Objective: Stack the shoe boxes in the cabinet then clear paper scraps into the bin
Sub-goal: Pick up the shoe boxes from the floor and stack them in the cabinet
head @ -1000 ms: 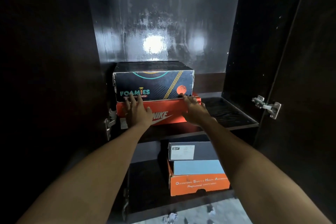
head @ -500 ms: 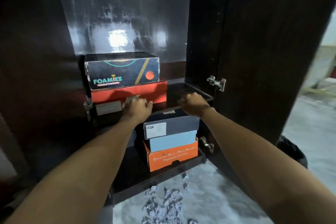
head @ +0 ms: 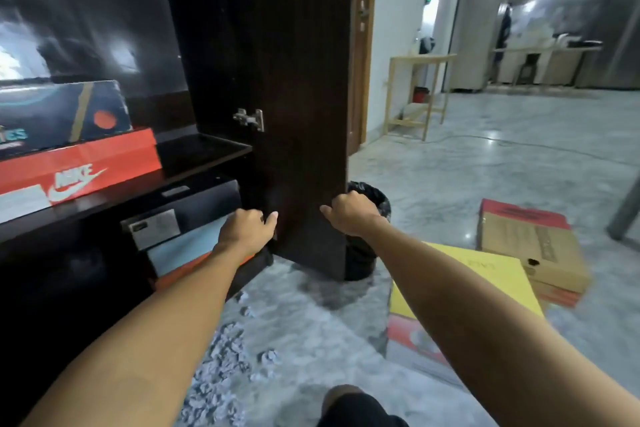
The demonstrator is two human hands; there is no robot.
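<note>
Yellow box [head: 464, 282] lies on the floor beneath the right hand [head: 349, 215]; both hands, left hand [head: 247, 229] included, loosely curled, empty.

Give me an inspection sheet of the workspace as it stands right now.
Surface: grey marble floor, glossy.
Job's things: dark Foamies box on red Nike box on upper shelf; second stack on lower shelf; yellow-lidded box and brown box on the floor; paper scraps piled by the cabinet; black bin behind the open door.
Clutter: nothing seen.
Grippers: left hand and right hand loosely curled, no grip on anything.
Cables: a cord across the floor.
Surroundings: wooden table, doorway beyond.
</note>
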